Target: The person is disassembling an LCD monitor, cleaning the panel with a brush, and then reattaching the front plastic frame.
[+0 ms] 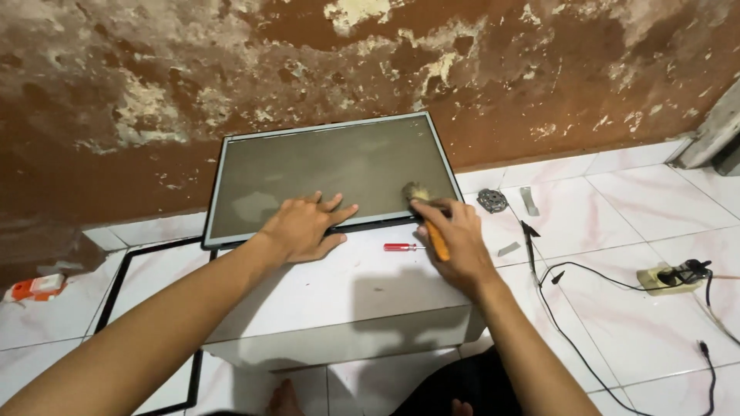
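Brushing a dusty panel (327, 173) that leans against the wall, I hold a brush (428, 218) in my closed right hand (456, 239), its bristles on the panel's lower right. My left hand (302, 227) lies open and flat on the panel's bottom edge. A red screwdriver (403, 247) rests on the white box (339, 296) between my hands.

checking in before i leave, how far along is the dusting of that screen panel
Done: a cleaner patch near the dusty screen panel's lower left. In hand: right hand sweeps an orange-handled brush along the lower right edge while the left hand steadies it. Left: most of the surface looks grey with dust.
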